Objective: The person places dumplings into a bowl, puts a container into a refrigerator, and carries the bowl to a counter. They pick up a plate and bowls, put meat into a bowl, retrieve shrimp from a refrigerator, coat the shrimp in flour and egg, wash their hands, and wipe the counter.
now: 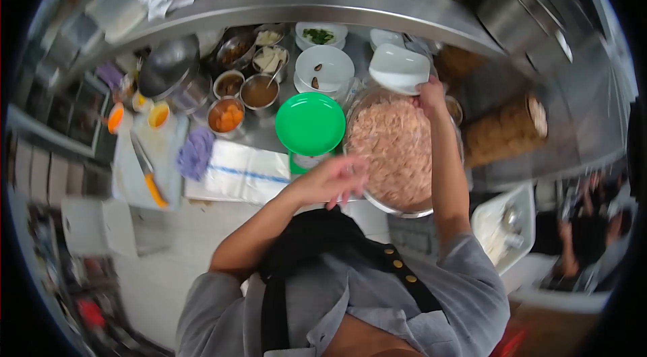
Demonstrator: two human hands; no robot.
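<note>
My right hand (431, 93) reaches forward and grips the rim of a white bowl (397, 67) held above the far edge of a large metal bowl (394, 205) full of pinkish minced mixture (394, 145). My left hand (333, 178) hovers at the near left rim of that big bowl, fingers loosely apart, holding nothing. A green plate (310, 122) lies just left of the big bowl, in front of my left hand.
Several small metal cups of sauces and seasonings (242, 91) stand behind the green plate. White bowls (325, 66) sit beyond. A cutting board with an orange-handled knife (149, 175) and a purple cloth (195, 151) lie left. A steel shelf (303, 0) runs overhead. Another person (583, 236) is at the right.
</note>
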